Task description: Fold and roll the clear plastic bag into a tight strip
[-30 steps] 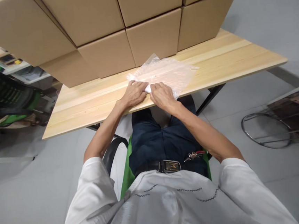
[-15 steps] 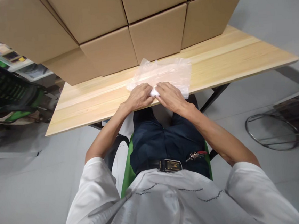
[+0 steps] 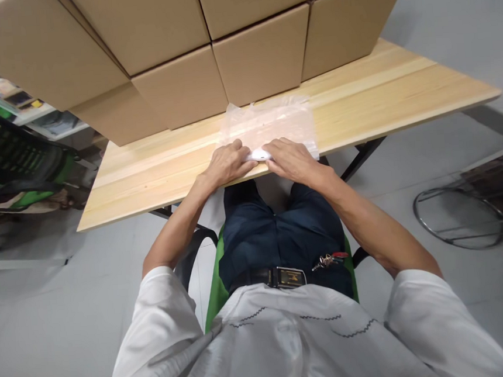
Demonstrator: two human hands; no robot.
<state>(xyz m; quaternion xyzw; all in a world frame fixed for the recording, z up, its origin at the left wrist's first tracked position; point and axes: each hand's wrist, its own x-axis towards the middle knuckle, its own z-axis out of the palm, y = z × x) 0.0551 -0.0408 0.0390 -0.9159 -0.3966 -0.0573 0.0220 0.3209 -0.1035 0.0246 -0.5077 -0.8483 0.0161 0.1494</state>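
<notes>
A clear plastic bag (image 3: 272,123) lies flat on the wooden table (image 3: 380,98), its far edge close to the cardboard boxes. My left hand (image 3: 226,163) and my right hand (image 3: 288,159) rest side by side on the bag's near edge, at the table's front rim. Between the fingertips shows a small white rolled or folded piece (image 3: 259,154) of the bag, and both hands pinch it. Whether anything is inside the bag I cannot tell.
Stacked cardboard boxes (image 3: 262,64) fill the back of the table. A green and black chair (image 3: 16,168) stands at the left. A round metal stool frame (image 3: 459,217) is on the grey floor at the right. I sit on a green chair.
The bag has gone from crumpled and spread to the right to a flatter, narrower rectangle. My hands have stayed together at its near edge, shifting slightly right.
</notes>
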